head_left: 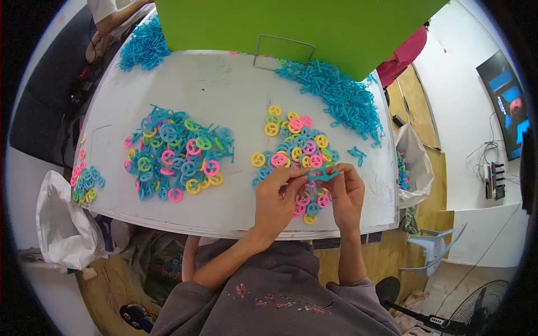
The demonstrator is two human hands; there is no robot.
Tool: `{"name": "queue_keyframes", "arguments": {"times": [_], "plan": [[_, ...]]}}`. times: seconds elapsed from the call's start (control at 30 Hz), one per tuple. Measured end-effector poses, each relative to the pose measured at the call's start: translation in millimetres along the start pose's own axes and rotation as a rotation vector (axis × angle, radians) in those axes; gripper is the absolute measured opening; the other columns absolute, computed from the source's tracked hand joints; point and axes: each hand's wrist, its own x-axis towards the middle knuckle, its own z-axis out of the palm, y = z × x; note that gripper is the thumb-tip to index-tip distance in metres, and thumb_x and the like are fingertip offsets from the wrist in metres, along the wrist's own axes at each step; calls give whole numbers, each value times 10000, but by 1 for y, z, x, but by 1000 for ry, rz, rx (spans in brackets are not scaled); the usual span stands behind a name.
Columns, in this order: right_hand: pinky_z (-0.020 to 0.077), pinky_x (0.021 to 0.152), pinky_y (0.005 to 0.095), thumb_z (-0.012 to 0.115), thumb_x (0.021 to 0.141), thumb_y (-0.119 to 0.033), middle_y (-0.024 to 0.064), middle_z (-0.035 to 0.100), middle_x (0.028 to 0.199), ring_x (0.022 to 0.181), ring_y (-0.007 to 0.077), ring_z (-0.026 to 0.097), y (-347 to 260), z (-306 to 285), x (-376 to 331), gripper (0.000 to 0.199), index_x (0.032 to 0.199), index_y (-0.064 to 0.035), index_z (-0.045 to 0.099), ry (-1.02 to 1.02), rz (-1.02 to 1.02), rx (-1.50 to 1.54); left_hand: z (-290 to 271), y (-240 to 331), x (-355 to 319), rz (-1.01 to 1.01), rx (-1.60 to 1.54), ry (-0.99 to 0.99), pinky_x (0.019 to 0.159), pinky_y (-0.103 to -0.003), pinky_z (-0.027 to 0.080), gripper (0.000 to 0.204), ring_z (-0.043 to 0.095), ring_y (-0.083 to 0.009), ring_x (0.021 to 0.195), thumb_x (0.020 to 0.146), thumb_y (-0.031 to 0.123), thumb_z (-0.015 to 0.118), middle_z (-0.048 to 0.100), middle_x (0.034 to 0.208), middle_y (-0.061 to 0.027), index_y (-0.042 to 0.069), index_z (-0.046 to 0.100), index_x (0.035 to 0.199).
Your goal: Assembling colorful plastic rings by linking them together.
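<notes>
Pinching a small teal plastic piece [325, 176] between the fingertips of the left hand [274, 201] and the right hand [348, 201], seemingly one side apiece, and holding it above the near right part of the pale, smudged table [241, 112]. Probably weighing next to nothing; looking stiff but thin, likely flexing or snapping at the slim parts under a hard squeeze, and perhaps sliding a little in dry fingers. Seeming to invite a light thumb-and-finger hold near either end. Showing a heap of bright wheels [309, 147] on the table's right half, a mixed pile [189, 168] on its left half and a mound of loose teal pieces [342, 98] at its far right. Facing a green board [302, 28] at the table's far side, with a white sack [419, 168] beside its right edge, and a plastic chair [428, 246], a fan [480, 308] and a wall screen [507, 95] farther right of the table.
</notes>
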Motion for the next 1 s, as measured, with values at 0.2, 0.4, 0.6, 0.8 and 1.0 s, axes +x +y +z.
{"name": "queue_keyframes", "arguments": {"times": [0.2, 0.4, 0.6, 0.8, 1.0], "plan": [[556, 772, 293, 608, 874, 25, 79, 632, 945, 862, 174, 649, 8, 7, -16, 225, 1083, 18, 523, -46, 79, -170, -14, -10, -6, 534, 562, 111, 686, -302, 541, 266, 648, -252, 781, 819, -76, 576, 648, 923, -123, 39, 679, 1036], [551, 737, 272, 654, 829, 58, 109, 674, 912, 834, 154, 659, 3, 14, -16, 233, 1050, 50, 579, -83, 193, -348, -23, 2, -4, 631, 704, -31, 682, -338, 536, 350, 646, -254, 814, 751, -78, 607, 653, 907, -103, 66, 681, 1061], [530, 703, 263, 644, 858, 15, 88, 673, 877, 792, 137, 645, 14, 10, -9, 217, 1069, 58, 616, -33, 153, -308, -46, 5, 20, 404, 644, 26, 702, -354, 528, 335, 634, -280, 837, 765, -27, 637, 639, 937, -117, 62, 661, 1087], [510, 684, 245, 580, 917, -36, 61, 658, 857, 741, 122, 625, 18, 21, -5, 149, 1044, 37, 601, 43, 126, -119, -62, -16, 39, 334, 1126, 83, 660, -411, 478, 177, 579, -305, 790, 794, 20, 647, 555, 964, -120, 12, 625, 969], [500, 734, 246, 578, 914, -29, 42, 629, 861, 782, 117, 607, 20, 29, 2, 127, 1030, 20, 595, 24, 83, -125, -51, 5, 26, 261, 791, 255, 628, -303, 490, 130, 607, -205, 733, 825, 66, 669, 598, 887, -77, 30, 624, 942]]}}
